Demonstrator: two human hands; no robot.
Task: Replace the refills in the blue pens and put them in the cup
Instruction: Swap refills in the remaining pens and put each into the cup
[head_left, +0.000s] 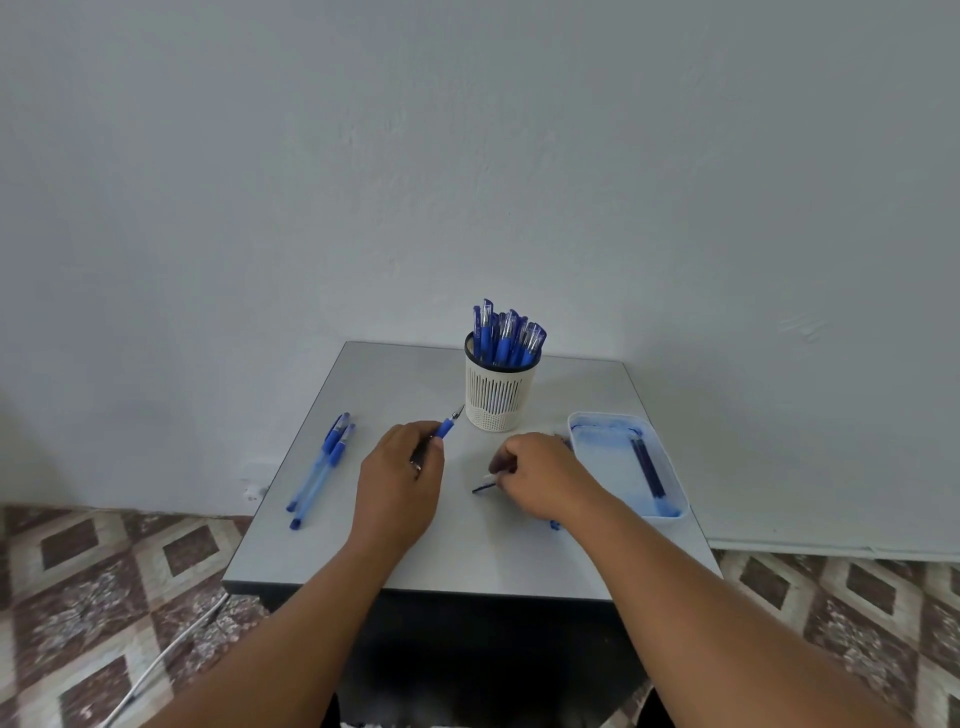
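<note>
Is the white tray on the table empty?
No, the white tray at the right side of the table holds dark blue refills lying along its length.

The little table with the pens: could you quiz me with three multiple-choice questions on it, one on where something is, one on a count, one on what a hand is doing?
1. Where does the white cup of pens stand?
A. far side of the table, middle
B. on the floor
C. inside the tray

2. How many pens lie loose at the table's left?
A. none
B. two
C. six

3. What is the left hand doing?
A. lying flat
B. gripping a pen with its tip bare
C. lifting the cup

Key: 1 A, it stands by the wall edge; 2 B, two lie side by side; 3 B, the metal tip pokes out past the fingers.
</note>
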